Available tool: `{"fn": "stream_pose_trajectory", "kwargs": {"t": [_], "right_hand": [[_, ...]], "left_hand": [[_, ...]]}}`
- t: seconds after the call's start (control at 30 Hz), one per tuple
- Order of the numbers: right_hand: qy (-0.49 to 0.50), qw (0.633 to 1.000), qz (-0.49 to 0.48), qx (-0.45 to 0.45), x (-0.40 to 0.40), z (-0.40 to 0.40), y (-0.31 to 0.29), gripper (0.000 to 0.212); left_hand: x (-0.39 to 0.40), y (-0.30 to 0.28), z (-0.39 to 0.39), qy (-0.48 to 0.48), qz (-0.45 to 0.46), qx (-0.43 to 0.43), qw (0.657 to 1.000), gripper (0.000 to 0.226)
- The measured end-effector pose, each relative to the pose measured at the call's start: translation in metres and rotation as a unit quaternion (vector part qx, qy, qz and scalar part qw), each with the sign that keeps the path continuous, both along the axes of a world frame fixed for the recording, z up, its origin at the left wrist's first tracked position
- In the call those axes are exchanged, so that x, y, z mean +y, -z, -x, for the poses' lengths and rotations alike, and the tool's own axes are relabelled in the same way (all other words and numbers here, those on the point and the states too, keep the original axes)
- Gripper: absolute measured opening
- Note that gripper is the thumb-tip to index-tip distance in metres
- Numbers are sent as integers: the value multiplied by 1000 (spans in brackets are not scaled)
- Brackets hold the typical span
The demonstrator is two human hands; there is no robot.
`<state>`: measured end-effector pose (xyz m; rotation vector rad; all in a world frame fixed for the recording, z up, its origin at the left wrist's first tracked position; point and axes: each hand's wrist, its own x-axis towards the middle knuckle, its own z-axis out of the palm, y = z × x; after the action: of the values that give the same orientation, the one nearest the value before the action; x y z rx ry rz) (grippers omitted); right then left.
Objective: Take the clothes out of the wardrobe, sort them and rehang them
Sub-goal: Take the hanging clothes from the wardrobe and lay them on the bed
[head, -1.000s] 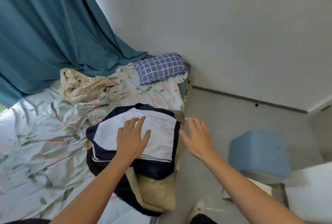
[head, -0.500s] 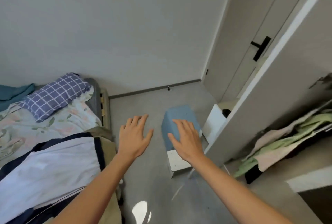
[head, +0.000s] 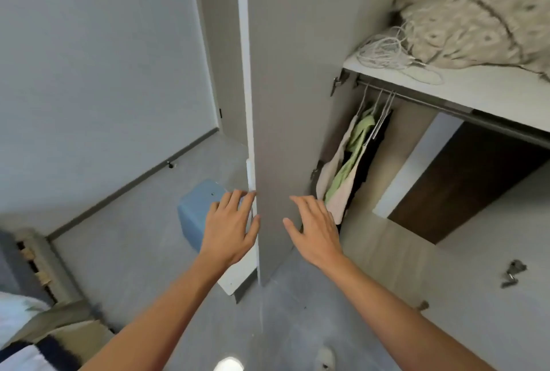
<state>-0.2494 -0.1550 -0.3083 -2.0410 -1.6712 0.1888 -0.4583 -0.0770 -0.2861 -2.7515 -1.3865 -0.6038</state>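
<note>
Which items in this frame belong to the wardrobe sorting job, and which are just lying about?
Part of the job: hanging clothes, hangers, rail, open wardrobe door, left hand, right hand.

Lying about: blue stool, white cord, patterned bedding on shelf.

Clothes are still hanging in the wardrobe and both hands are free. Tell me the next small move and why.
Probably reach the right hand past the open wardrobe door to the hangers on the rail and lift one off. Both it and the left hand are open and hold nothing, and the hanging clothes sit just beyond the right fingers.
</note>
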Motion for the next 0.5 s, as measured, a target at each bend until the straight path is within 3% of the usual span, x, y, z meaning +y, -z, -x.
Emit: {"fn": "stream_pose_trajectory", "kwargs": {"t": [0.1,0.5], "right_hand": [[48,999,-6,9,-12,-43,0,55],[86,996,9,13,-7,-212,2,55]], "left_hand": [[3,-8,-53,47,-10,8,999,50],[30,10,-205,42,27,49,998,53]]}}
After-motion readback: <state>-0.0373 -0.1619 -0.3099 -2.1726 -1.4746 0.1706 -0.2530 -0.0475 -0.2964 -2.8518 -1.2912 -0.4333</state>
